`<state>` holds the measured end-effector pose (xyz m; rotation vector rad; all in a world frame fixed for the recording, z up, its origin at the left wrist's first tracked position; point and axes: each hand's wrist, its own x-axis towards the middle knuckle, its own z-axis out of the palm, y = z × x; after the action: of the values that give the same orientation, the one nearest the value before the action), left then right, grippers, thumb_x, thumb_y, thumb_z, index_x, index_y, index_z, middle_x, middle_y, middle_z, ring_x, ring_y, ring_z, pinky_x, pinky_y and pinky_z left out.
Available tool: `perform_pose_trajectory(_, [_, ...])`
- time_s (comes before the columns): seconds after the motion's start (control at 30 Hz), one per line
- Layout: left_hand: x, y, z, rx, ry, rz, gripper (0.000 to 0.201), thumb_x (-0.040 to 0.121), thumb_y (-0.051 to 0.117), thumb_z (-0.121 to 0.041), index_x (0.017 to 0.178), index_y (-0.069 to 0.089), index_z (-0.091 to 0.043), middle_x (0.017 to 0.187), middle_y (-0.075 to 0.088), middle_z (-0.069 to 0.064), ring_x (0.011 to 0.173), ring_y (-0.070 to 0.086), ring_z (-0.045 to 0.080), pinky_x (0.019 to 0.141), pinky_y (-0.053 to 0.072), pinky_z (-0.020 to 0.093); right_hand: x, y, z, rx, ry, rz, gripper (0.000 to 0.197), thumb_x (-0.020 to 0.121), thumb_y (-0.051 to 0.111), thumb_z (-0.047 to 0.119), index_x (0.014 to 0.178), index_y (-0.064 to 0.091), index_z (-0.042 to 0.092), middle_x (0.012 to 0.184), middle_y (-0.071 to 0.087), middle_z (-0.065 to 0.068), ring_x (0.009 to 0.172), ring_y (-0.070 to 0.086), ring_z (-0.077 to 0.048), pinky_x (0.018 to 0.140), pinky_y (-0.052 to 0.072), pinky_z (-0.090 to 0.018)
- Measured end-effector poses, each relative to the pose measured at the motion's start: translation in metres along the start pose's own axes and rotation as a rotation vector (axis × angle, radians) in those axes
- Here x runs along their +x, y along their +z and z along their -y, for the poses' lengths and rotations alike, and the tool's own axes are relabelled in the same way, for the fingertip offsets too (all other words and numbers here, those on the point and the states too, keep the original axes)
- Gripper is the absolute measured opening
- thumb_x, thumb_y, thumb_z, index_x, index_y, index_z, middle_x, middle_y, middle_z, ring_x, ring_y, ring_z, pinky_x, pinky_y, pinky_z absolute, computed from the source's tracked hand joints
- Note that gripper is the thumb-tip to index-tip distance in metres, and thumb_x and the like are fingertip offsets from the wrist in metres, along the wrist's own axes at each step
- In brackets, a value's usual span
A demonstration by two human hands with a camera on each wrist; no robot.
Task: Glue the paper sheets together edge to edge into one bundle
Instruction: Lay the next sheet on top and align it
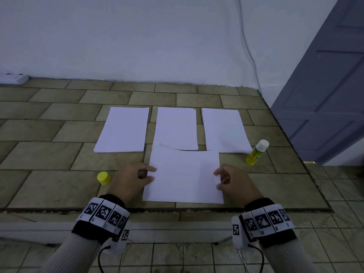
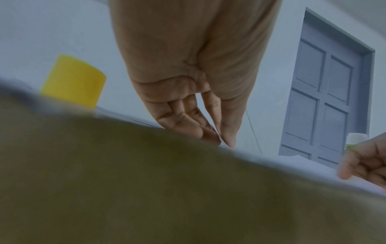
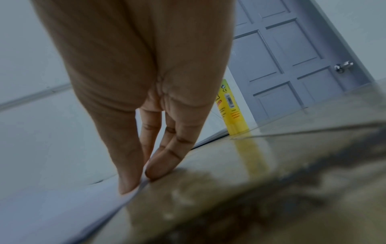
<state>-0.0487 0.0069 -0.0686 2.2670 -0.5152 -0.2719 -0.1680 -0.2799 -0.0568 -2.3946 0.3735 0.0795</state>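
Note:
A front stack of paper sheets (image 1: 183, 178) lies near the table's front edge, its far edge slightly raised over the near end of the middle stack (image 1: 176, 128). My left hand (image 1: 152, 174) pinches its left edge, thumb on top. In the left wrist view the left hand (image 2: 223, 142) has its fingertips closed at the paper edge. My right hand (image 1: 217, 180) pinches the right edge. The right wrist view shows the right hand (image 3: 142, 181) with the thumb above and a finger below the edge. Further stacks lie at back left (image 1: 121, 130) and back right (image 1: 224, 131).
A yellow glue stick (image 1: 257, 152) with a white top stands right of the sheets, also seen in the right wrist view as a glue stick (image 3: 231, 109). Its yellow cap (image 1: 103, 177) stands left of my left hand. The tile-patterned table (image 1: 59, 154) ends at a wall, with a door (image 1: 325, 85) to the right.

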Motion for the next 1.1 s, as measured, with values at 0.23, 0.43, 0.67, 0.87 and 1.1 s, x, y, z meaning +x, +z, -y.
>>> perform_pose_trajectory(0.23, [0.0000,0.0004,0.0017,0.007,-0.001,0.005,0.024,0.082,0.077,-0.017,0.096,0.069,-0.035,0.082,0.058,-0.023,0.080,0.056,-0.003,0.073,0.044,0.017,-0.0006,-0.0013,-0.0003,0.012,0.013,0.004,0.031,0.079,0.073,0.005,0.107,0.063,0.014,0.089,0.060,0.001,0.075,0.055,-0.005,0.066,0.045,-0.009])
perform_pose_trajectory(0.43, [-0.0003,0.0001,0.0033,0.004,-0.002,0.010,0.026,0.081,0.077,-0.018,0.093,0.067,-0.038,0.079,0.061,-0.018,0.078,0.058,0.000,0.069,0.044,0.017,-0.0003,-0.0012,-0.0008,0.011,0.012,0.012,0.032,0.078,0.074,0.005,0.107,0.063,0.014,0.088,0.059,0.002,0.076,0.056,-0.006,0.066,0.046,-0.010])
perform_pose_trajectory(0.67, [-0.0001,-0.0009,0.0043,-0.008,0.001,0.022,0.033,0.080,0.078,-0.017,0.086,0.063,-0.046,0.070,0.061,-0.014,0.070,0.058,0.001,0.066,0.043,0.018,0.0002,-0.0008,-0.0001,-0.011,0.006,0.017,0.031,0.079,0.073,0.004,0.107,0.062,0.014,0.086,0.057,0.001,0.073,0.054,-0.006,0.064,0.044,-0.008])
perform_pose_trajectory(0.87, [-0.0006,-0.0035,0.0040,-0.007,-0.007,0.036,0.033,0.079,0.079,-0.015,0.084,0.063,-0.044,0.071,0.063,-0.010,0.069,0.058,0.001,0.061,0.041,0.013,-0.0004,-0.0002,0.0011,-0.025,-0.005,0.013,0.031,0.080,0.072,0.005,0.108,0.062,0.013,0.090,0.059,-0.002,0.078,0.056,-0.010,0.067,0.045,-0.010])
perform_pose_trajectory(1.1, [-0.0005,-0.0048,0.0053,0.000,-0.018,0.037,0.031,0.079,0.080,-0.015,0.084,0.064,-0.042,0.073,0.063,-0.012,0.070,0.058,0.000,0.061,0.039,0.011,-0.0014,-0.0002,0.0034,-0.038,-0.006,0.009,0.032,0.080,0.072,0.005,0.108,0.062,0.014,0.092,0.059,-0.003,0.080,0.058,-0.012,0.068,0.046,-0.011])
